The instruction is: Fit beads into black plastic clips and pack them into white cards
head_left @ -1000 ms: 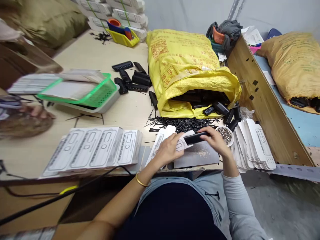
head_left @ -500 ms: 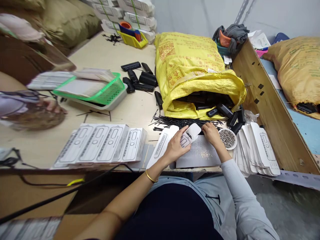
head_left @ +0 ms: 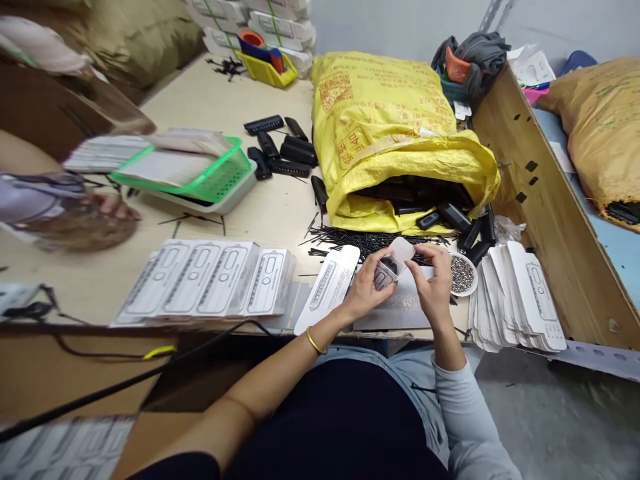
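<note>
My left hand (head_left: 369, 288) grips a white printed pack (head_left: 388, 267) at the table's front edge, its open flap turned up. My right hand (head_left: 433, 283) pinches the same pack from the right side. A long white card sleeve (head_left: 327, 288) lies flat just left of my left hand. Under both hands sits a grey sheet (head_left: 400, 310) with small specks on it. A small white bowl of metal bits (head_left: 463, 274) stands right of my right hand. Thin black sticks (head_left: 365, 239) are strewn just beyond the hands.
A yellow sack (head_left: 395, 140) spills black plastic parts (head_left: 450, 217) behind the hands. Flat white cartons (head_left: 517, 300) fan out at right, filled packs (head_left: 210, 277) lie in a row at left. A green basket (head_left: 197, 173) holds cards. Another person's hand (head_left: 107, 207) rests far left.
The black part held in my right hand a second ago is out of sight now. Both hands have lifted the white pack off the table, its flap up.
</note>
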Demonstrator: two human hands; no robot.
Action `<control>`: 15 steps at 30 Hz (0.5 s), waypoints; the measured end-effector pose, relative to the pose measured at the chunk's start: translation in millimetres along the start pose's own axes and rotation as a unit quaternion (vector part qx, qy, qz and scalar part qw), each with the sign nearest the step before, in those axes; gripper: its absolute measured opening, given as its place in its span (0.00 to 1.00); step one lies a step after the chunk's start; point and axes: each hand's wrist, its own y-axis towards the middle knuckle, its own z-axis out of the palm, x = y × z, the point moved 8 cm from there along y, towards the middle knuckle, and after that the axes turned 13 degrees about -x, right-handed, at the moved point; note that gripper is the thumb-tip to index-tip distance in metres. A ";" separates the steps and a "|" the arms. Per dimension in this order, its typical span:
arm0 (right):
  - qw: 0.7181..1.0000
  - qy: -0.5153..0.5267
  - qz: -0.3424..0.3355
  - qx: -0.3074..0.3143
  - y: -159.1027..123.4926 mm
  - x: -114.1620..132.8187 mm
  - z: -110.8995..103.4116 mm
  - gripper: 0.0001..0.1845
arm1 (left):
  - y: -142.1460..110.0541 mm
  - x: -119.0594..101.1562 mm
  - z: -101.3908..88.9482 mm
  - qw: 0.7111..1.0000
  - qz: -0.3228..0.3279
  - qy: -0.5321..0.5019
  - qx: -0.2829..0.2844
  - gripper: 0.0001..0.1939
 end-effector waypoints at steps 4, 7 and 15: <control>0.990 0.081 0.113 0.009 -14.0 -23.6 12.2 0.16 | -7.5 -6.8 10.7 0.998 0.013 -0.042 0.048 0.24; 0.998 0.058 0.034 -0.008 -28.4 -6.5 22.5 0.09 | -8.4 -5.5 13.1 0.995 -0.021 -0.088 0.034 0.34; 0.994 0.082 0.024 -0.060 -39.7 0.9 13.9 0.09 | -10.1 -3.0 11.8 0.995 -0.040 -0.095 0.001 0.46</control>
